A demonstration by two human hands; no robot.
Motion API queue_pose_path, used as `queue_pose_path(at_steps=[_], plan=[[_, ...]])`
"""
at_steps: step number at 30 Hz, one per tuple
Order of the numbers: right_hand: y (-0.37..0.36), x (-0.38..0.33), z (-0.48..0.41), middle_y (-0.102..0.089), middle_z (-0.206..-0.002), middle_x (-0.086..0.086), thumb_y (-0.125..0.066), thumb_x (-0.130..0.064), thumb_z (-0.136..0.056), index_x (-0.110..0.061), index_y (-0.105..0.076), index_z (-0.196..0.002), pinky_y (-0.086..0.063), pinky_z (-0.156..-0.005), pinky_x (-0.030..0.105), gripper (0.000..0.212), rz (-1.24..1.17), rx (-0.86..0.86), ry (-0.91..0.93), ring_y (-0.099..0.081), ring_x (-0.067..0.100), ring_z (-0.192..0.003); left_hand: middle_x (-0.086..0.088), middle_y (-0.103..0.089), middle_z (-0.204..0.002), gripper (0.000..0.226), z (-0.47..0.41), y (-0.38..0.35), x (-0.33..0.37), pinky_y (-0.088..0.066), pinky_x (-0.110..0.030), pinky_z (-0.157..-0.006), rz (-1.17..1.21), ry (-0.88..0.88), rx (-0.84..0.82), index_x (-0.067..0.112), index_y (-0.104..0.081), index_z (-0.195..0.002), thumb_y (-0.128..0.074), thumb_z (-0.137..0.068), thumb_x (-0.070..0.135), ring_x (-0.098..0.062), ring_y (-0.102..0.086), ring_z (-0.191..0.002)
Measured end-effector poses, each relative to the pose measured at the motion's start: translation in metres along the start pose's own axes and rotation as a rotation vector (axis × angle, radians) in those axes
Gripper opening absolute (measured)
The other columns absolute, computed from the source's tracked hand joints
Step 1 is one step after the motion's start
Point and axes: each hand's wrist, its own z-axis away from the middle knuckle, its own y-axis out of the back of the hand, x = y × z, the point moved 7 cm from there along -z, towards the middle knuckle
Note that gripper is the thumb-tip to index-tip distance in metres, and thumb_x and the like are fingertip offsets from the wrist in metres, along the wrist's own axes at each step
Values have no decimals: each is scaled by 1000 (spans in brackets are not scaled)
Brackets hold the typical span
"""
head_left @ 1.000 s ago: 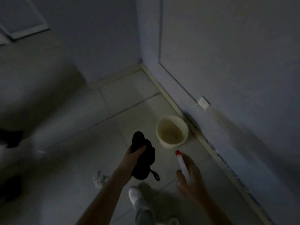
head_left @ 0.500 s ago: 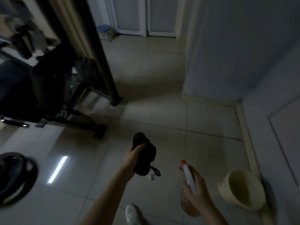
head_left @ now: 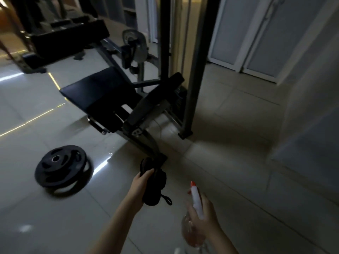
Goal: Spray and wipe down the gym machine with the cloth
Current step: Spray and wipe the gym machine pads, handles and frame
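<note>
Lying at eleven o'clock, the gym machine (head_left: 100, 91) is nearer the left grip (head_left: 142, 182), which clutches the cloth (head_left: 155, 190). The right grip (head_left: 204, 219) clasps the spray bottle (head_left: 197, 199).

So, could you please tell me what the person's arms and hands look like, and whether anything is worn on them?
Both are bare: no gloves on the left hand or the right hand, and no sleeves on the left forearm or right forearm as far as the frame shows. No watch or band shows at either wrist; the dim light hides any rings.
</note>
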Motion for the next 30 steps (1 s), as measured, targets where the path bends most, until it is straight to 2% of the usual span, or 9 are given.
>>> queue_pose_path(at_steps=[2, 4, 8, 11, 14, 17, 24, 28, 30], plan=[[-19, -14, -26, -53, -117, -9, -52, -30, -89, -20, -35, -138, -32, -87, -1, 53, -36, -77, 16, -51, 1, -110, -14, -65, -87, 18, -13, 18, 13, -50, -31, -59, 24, -1, 62, 10, -54, -105, -54, -94, 24, -26, -64, -74], [-37, -24, -52, -49, -122, -14, -46, -34, -83, -25, -32, -136, -32, -89, 0, 55, -80, -131, 31, -47, -9, -110, -14, -66, -86, 20, -29, 34, 25, -49, -31, -59, 37, -9, 121, 9, -55, -106, -55, -93, 25, -26, -64, -74], [-59, -40, -104, -53, -105, -21, -43, -39, -74, -29, -44, -125, -37, -75, 5, 51, -140, -183, 51, -53, -11, -89, -18, -67, -94, 34, -60, 60, 43, -48, -31, -61, 96, 2, 207, 4, -55, -119, -56, -92, 25, -28, -65, -79], [-79, -50, -143, -49, -98, -26, -45, -30, -76, -30, -45, -123, -37, -74, 7, 47, -120, -231, 55, -50, -14, -83, -20, -66, -100, 39, -83, 76, 58, -49, -32, -63, 132, 18, 242, 3, -53, -123, -56, -92, 27, -31, -65, -84], [-100, -66, -175, -48, -95, -24, -42, -37, -73, -17, -51, -125, -35, -71, 4, 56, -111, -284, 111, -48, -12, -80, -19, -67, -98, 38, -104, 93, 71, -49, -33, -65, 192, 18, 285, 3, -54, -122, -56, -91, 27, -31, -65, -84], [-124, -84, -203, -51, -95, -21, -45, -23, -76, -16, -53, -121, -36, -69, 5, 46, -90, -338, 125, -49, -9, -78, -18, -67, -100, 39, -122, 112, 84, -50, -33, -69, 248, 13, 317, 4, -55, -122, -57, -91, 27, -30, -65, -87], [-203, -125, -266, -51, -95, -18, -52, 0, -84, -14, -53, -116, -39, -72, 6, 35, -42, -443, 138, -52, -6, -86, -11, -64, -91, 31, -168, 184, 125, -48, -32, -66, 330, -9, 384, 8, -53, -119, -55, -92, 24, -26, -63, -81], [-255, -143, -301, -51, -97, -17, -51, -4, -81, -15, -52, -115, -38, -79, 4, 36, -9, -468, 116, -51, -7, -93, -13, -65, -95, 29, -201, 233, 150, -48, -33, -68, 321, -15, 367, 10, -54, -118, -55, -92, 24, -27, -63, -85], [-282, -146, -318, -50, -98, -17, -49, -13, -79, -13, -52, -117, -39, -85, 11, 39, 1, -489, 99, -50, -3, -94, -14, -65, -97, 31, -224, 257, 158, -48, -33, -71, 303, -15, 361, 9, -55, -118, -56, -91, 25, -28, -63, -87]])
